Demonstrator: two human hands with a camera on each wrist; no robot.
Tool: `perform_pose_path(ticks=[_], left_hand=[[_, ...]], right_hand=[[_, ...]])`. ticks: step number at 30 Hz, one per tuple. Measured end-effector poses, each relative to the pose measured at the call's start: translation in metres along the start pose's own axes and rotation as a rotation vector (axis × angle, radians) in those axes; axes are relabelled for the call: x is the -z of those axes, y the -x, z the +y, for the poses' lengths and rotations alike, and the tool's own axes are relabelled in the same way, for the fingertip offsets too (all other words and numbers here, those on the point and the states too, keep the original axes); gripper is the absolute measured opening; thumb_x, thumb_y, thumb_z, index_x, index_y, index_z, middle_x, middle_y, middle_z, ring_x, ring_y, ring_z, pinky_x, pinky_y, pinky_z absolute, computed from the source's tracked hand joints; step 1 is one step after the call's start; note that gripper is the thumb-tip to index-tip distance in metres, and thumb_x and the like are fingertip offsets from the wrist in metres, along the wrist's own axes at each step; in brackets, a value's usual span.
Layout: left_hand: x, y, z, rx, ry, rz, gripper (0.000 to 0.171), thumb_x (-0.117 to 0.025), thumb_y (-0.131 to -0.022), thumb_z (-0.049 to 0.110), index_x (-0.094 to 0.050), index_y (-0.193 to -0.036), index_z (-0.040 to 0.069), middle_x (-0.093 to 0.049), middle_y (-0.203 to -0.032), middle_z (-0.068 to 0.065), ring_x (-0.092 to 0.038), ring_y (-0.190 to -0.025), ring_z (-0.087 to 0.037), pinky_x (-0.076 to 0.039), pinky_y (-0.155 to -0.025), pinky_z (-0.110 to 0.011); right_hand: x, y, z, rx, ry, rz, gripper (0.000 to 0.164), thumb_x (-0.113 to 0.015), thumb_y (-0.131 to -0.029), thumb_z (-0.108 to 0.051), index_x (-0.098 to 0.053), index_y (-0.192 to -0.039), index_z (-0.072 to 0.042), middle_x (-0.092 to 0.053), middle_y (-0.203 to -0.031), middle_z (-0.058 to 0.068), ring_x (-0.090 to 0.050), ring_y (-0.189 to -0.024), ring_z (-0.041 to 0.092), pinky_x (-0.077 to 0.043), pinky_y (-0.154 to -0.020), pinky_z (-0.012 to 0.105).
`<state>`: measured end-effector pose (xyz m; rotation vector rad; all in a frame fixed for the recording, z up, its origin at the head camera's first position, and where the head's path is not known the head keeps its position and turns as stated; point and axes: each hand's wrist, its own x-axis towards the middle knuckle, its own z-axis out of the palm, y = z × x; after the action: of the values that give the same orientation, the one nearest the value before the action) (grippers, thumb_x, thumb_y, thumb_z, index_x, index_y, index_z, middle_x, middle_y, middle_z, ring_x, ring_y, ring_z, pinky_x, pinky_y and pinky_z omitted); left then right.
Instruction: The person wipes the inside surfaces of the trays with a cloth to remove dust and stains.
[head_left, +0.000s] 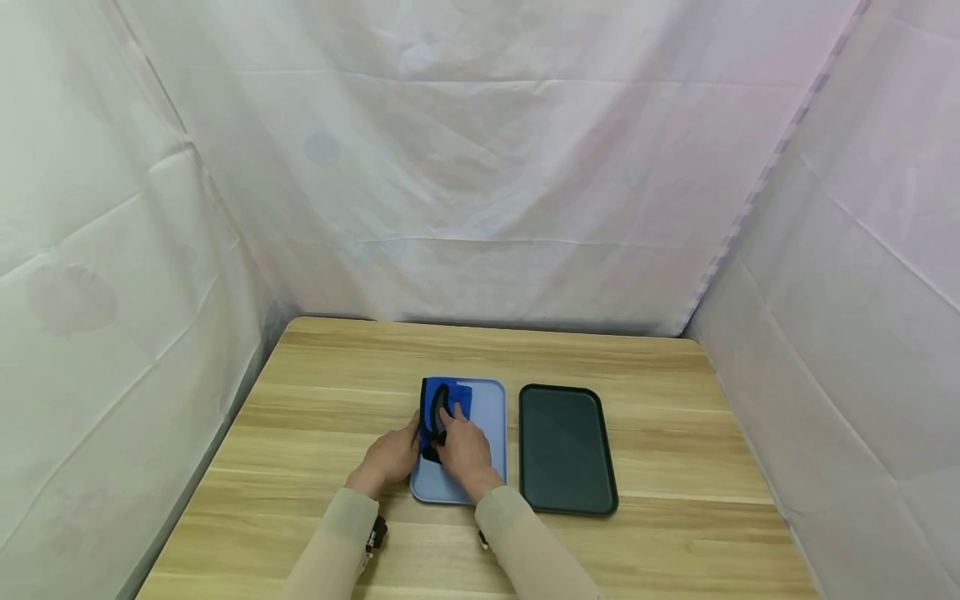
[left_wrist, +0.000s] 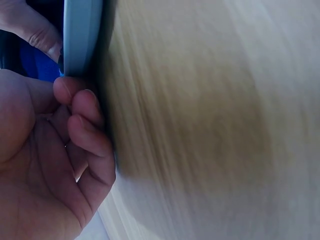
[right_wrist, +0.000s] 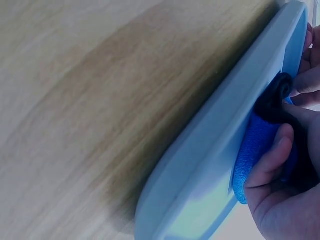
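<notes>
A blue fabric piece with black trim [head_left: 461, 395] lies folded in the left part of a light blue tray [head_left: 491, 417]. My right hand [head_left: 466, 450] is over it, and in the right wrist view the thumb and fingers [right_wrist: 270, 162] grip a raised fold of the blue and black fabric. At the tray's left rim is my left hand [head_left: 393, 454], beside the fabric's edge. The left wrist view shows its fingers [left_wrist: 95, 137] curled against the outside of the rim; what lies between thumb and fingertips is hidden.
A dark green tray [head_left: 566, 450] sits to the right of the light blue one, with a narrow gap between. Both rest on a wooden table [head_left: 337, 358]. White curtains [head_left: 480, 208] hang behind and along both sides.
</notes>
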<state>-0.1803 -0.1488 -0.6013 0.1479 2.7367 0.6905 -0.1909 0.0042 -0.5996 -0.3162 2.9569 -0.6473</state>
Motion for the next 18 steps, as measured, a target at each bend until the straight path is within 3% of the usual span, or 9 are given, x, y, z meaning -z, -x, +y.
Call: perform_pose_path(ticks=[7, 18], left_hand=[[-0.003, -0.002, -0.003, 0.005, -0.017, 0.007, 0.057, -0.044, -0.101, 0.021, -0.026, -0.154, 0.012, -0.070, -0.110, -0.016, -0.060, -0.074, -0.020, -0.050, -0.074, -0.045], [-0.003, -0.003, -0.003, 0.015, -0.014, 0.006, 0.055, -0.044, -0.101, 0.021, -0.029, -0.153, 0.010, -0.070, -0.108, -0.015, -0.058, -0.074, -0.021, -0.049, -0.074, -0.045]], right_hand=[[0.002, 0.005, 0.001, 0.010, -0.008, -0.019, 0.066, -0.078, -0.081, -0.034, -0.053, -0.140, -0.021, -0.045, -0.147, 0.016, -0.063, -0.112, 0.034, -0.055, -0.080, 0.042], [0.002, 0.014, 0.000, 0.011, -0.024, -0.029, 0.066, -0.080, -0.079, -0.029, -0.054, -0.140, -0.022, -0.045, -0.148, 0.016, -0.063, -0.113, 0.034, -0.055, -0.080, 0.043]])
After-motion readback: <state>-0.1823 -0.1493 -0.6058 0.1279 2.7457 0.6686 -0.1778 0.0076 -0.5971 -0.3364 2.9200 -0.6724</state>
